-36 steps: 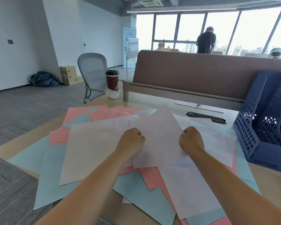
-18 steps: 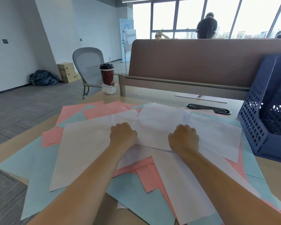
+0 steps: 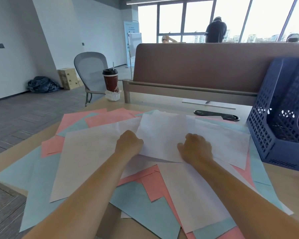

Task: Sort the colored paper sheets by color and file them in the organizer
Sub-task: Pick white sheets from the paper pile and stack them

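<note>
1. Pink, blue and white paper sheets lie overlapped across the desk.
2. Left hand and right hand, fingers curled, grip the top white sheet by opposite edges.
3. Blue organizer stands right of the pile.
4. Coffee cup, far left.

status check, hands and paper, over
Left hand and right hand both grip one white sheet atop the mixed pile. Organizer stands to the right. Path to it looks open.
</note>
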